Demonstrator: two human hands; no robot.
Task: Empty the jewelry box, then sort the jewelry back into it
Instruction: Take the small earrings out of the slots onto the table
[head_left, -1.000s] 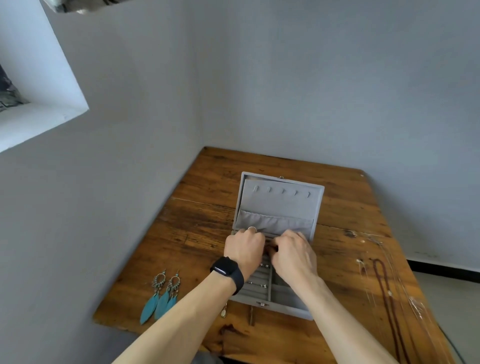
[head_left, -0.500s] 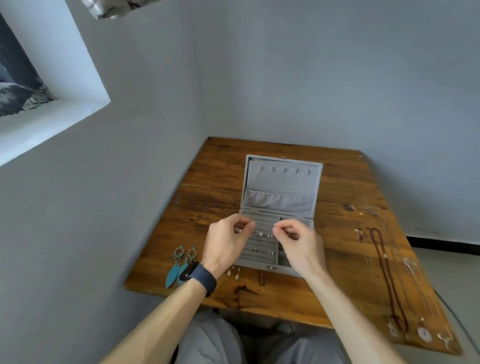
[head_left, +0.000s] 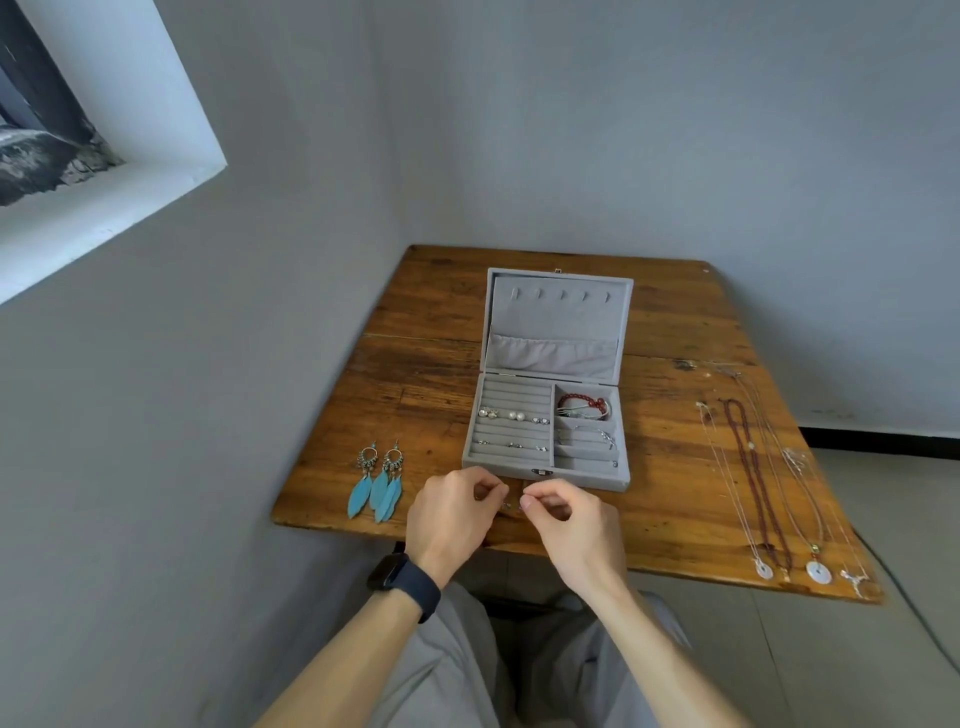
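A wooden table (head_left: 675, 499) fills a grey-walled corner. Fingertips of the left hand (head_left: 452, 514) and right hand (head_left: 574, 525) curl toward a tiny piece (head_left: 511, 505) just in front of the open jewelry box (head_left: 558, 317); whether they grip it I cannot tell. Blue feather earrings (head_left: 379, 483) lie left of the box, necklaces (head_left: 751, 475) well right.

I see the grey jewelry box (head_left: 558, 317) lying open; studs (head_left: 511, 415) in its left rows; red bracelet (head_left: 582, 401) top-right compartment; blue feather earrings (head_left: 379, 486) left of it; necklaces (head_left: 750, 470) stretched right.
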